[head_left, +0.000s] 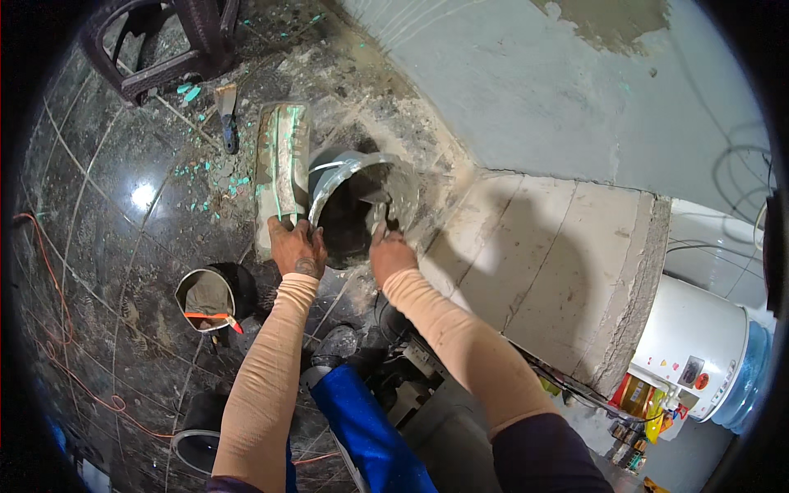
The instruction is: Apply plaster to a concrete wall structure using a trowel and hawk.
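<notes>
My left hand (297,251) curls its fingers over the near end of a long, pale, trough-like board (283,177) smeared with plaster and streaked green. The thumb of that hand lies beside the rim of a grey bucket (316,209), which leans with its mouth toward me. In the bucket's mouth my right hand (391,253) is closed round the handle of a putty knife (376,200), its blade pointing away from me. Shadow hides most of the bucket's inside. To the left stands a small pail (208,297) of grey paste with a red-handled tool across it.
A scraper (228,119) lies on the dark tiled floor among green flakes. Beyond it stands a dark plastic stool (160,45). A pale ledge (526,263) and a grey wall (567,90) border the right. An orange cord (62,296) trails at left; another bucket (197,448) stands nearby.
</notes>
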`<state>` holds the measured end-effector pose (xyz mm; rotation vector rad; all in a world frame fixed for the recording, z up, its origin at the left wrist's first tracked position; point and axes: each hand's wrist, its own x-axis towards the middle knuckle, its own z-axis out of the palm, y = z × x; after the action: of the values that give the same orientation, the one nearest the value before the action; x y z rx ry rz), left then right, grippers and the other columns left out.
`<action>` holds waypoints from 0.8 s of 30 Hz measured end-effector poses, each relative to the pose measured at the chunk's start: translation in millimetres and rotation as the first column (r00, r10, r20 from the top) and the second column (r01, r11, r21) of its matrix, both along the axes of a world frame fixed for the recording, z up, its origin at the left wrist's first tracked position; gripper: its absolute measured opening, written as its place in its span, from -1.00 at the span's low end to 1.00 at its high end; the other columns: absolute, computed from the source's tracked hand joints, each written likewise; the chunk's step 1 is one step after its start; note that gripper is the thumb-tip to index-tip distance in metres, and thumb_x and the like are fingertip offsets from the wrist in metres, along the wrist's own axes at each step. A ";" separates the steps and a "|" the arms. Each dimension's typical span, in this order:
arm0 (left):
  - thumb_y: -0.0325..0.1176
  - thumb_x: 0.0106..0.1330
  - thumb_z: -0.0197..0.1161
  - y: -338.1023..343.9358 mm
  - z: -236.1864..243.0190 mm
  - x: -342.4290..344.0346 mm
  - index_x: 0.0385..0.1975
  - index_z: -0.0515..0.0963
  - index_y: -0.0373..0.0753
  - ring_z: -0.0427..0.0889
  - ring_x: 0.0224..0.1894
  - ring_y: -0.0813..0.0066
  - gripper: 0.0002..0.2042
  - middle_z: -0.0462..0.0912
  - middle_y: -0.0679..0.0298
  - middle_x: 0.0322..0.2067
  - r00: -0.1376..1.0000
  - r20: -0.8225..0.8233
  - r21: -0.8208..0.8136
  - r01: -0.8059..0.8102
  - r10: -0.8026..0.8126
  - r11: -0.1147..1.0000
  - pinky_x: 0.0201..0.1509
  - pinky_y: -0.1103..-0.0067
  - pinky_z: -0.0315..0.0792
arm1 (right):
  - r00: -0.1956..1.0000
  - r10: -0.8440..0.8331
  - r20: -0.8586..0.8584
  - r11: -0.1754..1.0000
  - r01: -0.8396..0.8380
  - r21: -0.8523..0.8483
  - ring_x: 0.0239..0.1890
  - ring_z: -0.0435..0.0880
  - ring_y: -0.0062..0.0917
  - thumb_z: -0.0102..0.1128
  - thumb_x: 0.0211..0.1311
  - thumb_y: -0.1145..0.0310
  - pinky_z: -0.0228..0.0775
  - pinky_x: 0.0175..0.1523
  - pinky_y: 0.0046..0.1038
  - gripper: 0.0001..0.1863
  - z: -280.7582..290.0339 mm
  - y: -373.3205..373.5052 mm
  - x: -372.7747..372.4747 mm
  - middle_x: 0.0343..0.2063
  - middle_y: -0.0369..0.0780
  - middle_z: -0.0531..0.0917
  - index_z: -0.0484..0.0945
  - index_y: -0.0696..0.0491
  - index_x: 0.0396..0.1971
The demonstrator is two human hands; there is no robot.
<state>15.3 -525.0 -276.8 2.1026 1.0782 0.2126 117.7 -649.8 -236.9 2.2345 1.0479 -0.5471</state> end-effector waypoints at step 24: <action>-0.34 0.03 0.31 -32.9 -4.4 -16.5 -0.53 0.52 -0.39 0.40 -0.30 -0.11 -0.78 0.31 -0.10 -0.33 0.999 0.033 -0.003 -0.013 0.013 1.000 -0.25 0.19 0.34 | 0.970 -0.133 -0.202 0.985 0.152 0.083 -0.28 0.68 -0.24 -0.01 0.14 0.43 0.56 -0.22 -0.32 -0.78 32.0 -13.5 7.5 -0.42 -0.04 0.67 0.62 0.15 -0.35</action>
<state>-1.2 -557.8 -281.2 2.0833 1.0718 0.2511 125.2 -663.3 -204.9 2.3934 1.0341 -0.8087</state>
